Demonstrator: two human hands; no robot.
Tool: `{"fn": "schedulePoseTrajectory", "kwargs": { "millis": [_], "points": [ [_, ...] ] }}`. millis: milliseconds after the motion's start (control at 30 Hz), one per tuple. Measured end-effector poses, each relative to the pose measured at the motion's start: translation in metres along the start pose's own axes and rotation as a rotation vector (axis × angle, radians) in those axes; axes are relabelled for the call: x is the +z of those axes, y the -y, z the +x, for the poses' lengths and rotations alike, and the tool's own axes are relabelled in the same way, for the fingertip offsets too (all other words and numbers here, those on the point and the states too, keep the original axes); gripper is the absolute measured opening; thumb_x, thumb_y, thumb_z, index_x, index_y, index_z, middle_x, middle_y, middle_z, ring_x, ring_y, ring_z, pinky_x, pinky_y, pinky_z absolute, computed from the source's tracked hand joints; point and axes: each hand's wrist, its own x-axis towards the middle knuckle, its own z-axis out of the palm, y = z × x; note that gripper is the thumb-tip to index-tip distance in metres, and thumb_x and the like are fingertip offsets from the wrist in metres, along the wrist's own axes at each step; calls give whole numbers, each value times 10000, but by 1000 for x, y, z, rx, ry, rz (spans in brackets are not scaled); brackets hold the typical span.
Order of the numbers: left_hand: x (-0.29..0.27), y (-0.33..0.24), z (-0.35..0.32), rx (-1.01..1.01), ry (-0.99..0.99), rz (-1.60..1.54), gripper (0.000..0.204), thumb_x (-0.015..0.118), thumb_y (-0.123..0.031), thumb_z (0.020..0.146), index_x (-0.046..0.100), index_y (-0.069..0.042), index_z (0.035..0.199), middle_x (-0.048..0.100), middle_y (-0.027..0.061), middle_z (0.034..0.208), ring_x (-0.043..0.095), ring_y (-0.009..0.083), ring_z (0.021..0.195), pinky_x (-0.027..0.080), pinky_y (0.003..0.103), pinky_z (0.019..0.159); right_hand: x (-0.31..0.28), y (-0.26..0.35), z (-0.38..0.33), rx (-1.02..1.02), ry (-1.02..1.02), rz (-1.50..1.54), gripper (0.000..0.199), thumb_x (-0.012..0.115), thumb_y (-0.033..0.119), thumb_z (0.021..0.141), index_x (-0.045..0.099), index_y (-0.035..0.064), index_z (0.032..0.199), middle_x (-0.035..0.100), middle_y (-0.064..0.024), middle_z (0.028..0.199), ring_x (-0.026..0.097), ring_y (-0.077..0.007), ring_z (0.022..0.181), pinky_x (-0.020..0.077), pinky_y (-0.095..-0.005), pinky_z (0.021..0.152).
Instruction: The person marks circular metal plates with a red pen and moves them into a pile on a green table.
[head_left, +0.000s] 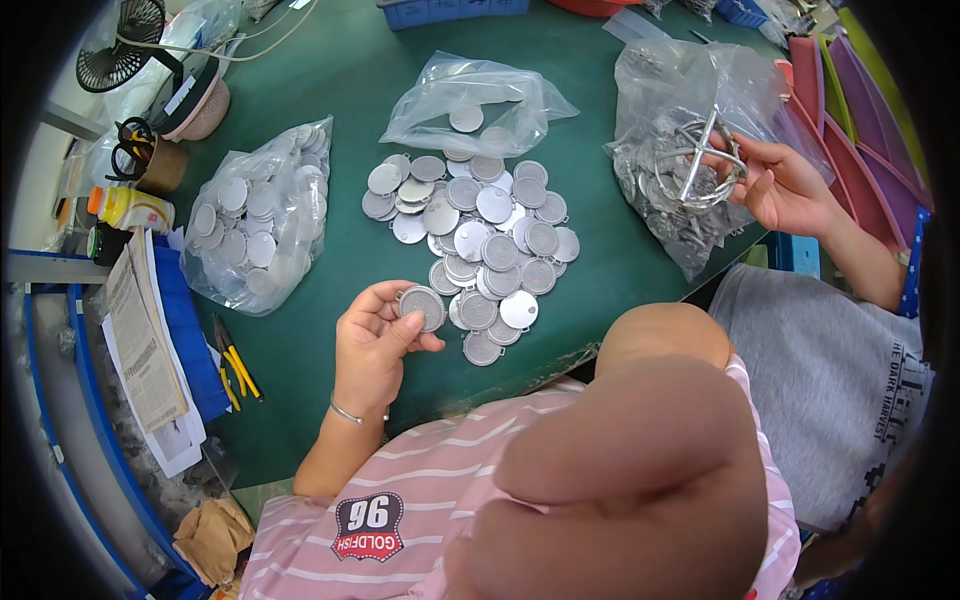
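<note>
At the table's (320,330) left edge lie folded papers (145,340) on a blue board, with a yellow bottle (130,207) and a cup holding scissors (135,150) beyond them. A small black fan (135,40) stands at the far left corner. Two yellow-handled tools (237,365) lie on the green top just beside the papers. Next along is a full clear bag of round metal discs (260,215), lying on its side.

The left hand (375,345), a thin bangle at its wrist, is near the table's front edge. Its thumb and fingers are closed on the rim of a single disc (422,305), a grey round piece with a small tab, held face up just above the top. Touching distance to its right begins the loose pile of discs (480,240), spread over the middle of the table. Behind the pile lies a nearly flat clear bag (475,105) with a few discs in it.

The right hand cannot be made out. A blurred, skin-coloured shape close to the lens covers the lower right.

At the right edge sits a large bag of tangled metal parts (660,200). A co-worker's hand (790,185) holds a round metal frame with a crossbar (700,160) over it.
</note>
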Motion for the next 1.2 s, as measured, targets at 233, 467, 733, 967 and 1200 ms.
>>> {"fn": "schedulePoseTrajectory", "kwargs": {
  "millis": [233,467,733,967,1200],
  "points": [
    [7,-1,-1,30,3,45,281,562,-15,814,479,32,1079,592,114,863,607,137,647,555,308,630,3,-2,-3,2,-8,24,148,607,-9,615,560,35,748,583,-84,768,539,-226,656,404,-345,568],
    [11,-1,1,44,27,-16,326,560,1,817,459,39,1125,591,108,899,610,144,666,549,277,623,-3,2,-7,25,5,33,151,618,5,624,567,32,764,590,-87,771,544,-228,655,411,-340,552],
    [8,-6,-2,-31,-102,-193,279,538,-12,829,470,27,1097,593,92,856,608,134,653,542,264,607,37,-21,-87,401,-123,53,144,614,12,663,557,23,795,592,-101,767,541,-226,642,409,-338,547],
    [4,-10,1,-37,21,-271,286,564,-53,825,471,25,1085,595,83,799,584,122,588,541,305,589,50,-17,-125,524,-222,67,127,574,-27,718,514,22,819,577,-87,698,524,-216,594,374,-343,621],
    [1,-7,0,-40,28,-283,271,556,-62,834,474,24,1077,588,82,782,570,120,587,533,305,574,57,-19,-133,603,-153,72,119,569,-33,729,512,15,822,576,-91,697,514,-206,597,363,-337,662]
  ]
}}
